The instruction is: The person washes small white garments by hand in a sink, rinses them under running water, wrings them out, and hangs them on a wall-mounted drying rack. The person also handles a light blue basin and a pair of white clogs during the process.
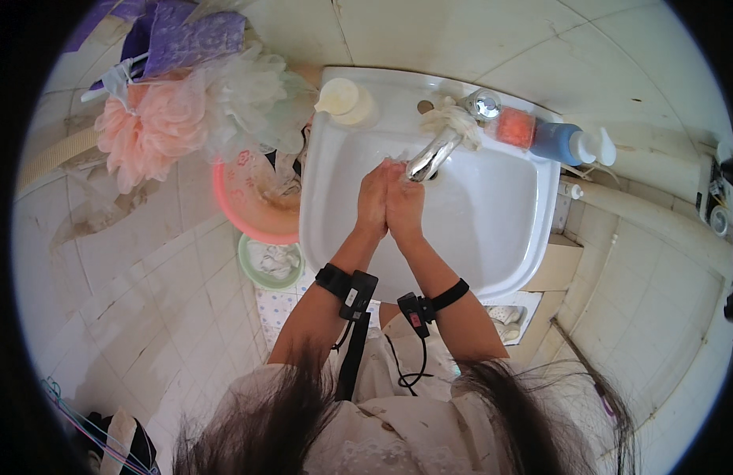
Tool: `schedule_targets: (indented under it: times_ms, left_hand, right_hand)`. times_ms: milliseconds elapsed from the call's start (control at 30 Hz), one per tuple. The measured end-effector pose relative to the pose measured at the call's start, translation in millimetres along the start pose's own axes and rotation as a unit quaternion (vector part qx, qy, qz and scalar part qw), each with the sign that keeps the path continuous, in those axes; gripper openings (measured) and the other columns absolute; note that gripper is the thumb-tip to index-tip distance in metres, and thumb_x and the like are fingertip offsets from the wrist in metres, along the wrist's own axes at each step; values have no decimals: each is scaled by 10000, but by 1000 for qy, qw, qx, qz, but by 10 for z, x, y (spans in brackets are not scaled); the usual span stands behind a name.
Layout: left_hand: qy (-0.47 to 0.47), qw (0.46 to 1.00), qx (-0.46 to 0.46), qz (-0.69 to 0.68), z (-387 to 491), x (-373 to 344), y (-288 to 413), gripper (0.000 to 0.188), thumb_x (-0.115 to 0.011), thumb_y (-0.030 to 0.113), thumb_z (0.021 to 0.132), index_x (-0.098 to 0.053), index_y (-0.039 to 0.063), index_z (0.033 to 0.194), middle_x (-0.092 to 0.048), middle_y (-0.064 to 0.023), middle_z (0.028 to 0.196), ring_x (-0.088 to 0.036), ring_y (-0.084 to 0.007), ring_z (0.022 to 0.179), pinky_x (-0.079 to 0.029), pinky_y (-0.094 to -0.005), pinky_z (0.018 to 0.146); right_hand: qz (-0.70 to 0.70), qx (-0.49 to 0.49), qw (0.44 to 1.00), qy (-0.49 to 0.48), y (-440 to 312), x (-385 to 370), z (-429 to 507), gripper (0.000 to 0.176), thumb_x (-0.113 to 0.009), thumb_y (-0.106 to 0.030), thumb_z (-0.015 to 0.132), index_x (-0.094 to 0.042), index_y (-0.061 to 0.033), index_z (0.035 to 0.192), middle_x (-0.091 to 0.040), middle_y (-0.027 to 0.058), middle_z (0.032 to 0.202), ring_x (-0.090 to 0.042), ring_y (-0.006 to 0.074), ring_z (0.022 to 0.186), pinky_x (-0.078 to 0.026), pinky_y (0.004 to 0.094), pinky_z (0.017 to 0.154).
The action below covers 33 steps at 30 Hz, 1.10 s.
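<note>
Pressed palm to palm, my left hand (373, 199) and my right hand (405, 205) meet over the white washbasin (491, 219). Their fingertips lie beside and partly behind the spout of the chrome faucet (434, 155). A little water seems to be at the fingers, though the spout hides part of it. Between the palms nothing can be seen, and how the fingers are bent is hidden. A pale cloth or mesh piece (452, 122) is wrapped around the base of the faucet.
A cream pump bottle (339, 98), a red-filled clear box (513, 127) and a blue pump bottle (556, 142) stand on the basin's rim. Bath puffs (155, 124) hang at upper left. Below sit a pink basin (230, 208) with cloth in water and a green basin (247, 270).
</note>
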<state>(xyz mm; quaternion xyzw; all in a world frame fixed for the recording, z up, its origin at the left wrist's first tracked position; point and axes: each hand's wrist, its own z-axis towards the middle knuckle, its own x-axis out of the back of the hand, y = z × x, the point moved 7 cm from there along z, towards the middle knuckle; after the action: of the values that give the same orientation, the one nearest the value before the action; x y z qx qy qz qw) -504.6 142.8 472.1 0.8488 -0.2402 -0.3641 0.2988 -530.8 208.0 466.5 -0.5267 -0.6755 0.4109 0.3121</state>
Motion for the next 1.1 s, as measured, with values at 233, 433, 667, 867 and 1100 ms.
schedule_targets:
  times_ms: [233, 433, 667, 867, 1100]
  left_hand:
    - [84, 994, 62, -42, 35, 164, -226, 326, -493, 335, 971, -580, 44, 854, -535, -6, 775, -495, -100, 696, -433, -261, 619]
    - [21, 989, 125, -74, 155, 128, -280, 344, -512, 402, 960, -567, 64, 934, -586, -29, 843, -556, -125, 751, -474, -284, 650]
    - [-3, 962, 107, -252, 115, 21, -299, 525, -513, 374, 964, -386, 47, 1355, -511, -81, 1237, -489, -163, 1138, -388, -299, 1006]
    - [-13, 976, 46, -212, 107, 67, -285, 408, -546, 224, 952, -444, 76, 1318, -519, -104, 1269, -506, -198, 1140, -456, -321, 933]
    - [-10, 966, 85, -243, 273, 3, -121, 147, -505, 208, 955, -507, 130, 1080, -514, -24, 868, -511, -128, 609, -403, -250, 438]
  right_hand:
    - [-37, 141, 988, 50, -28, 88, -80, 423, -519, -182, 915, -491, 57, 566, -479, 168, 472, -452, 220, 431, -323, 390, 456]
    - [-191, 53, 979, -42, 88, 27, 27, 361, -477, -219, 921, -555, 35, 676, -584, 215, 628, -550, 351, 552, -393, 416, 536]
    - [-230, 260, 938, 3, -217, -16, 103, 377, -479, -240, 936, -491, -24, 1245, -490, 193, 1268, -492, 328, 1118, -381, 416, 927]
    - [-243, 143, 954, 97, -185, 262, -37, 513, -525, -201, 924, -345, 30, 1345, -407, 199, 1309, -377, 298, 1236, -287, 413, 1024]
    - [-245, 373, 878, 173, -1800, 1006, -355, 384, -557, 0, 821, -481, -4, 1198, -480, 151, 1141, -512, 280, 1027, -431, 376, 867]
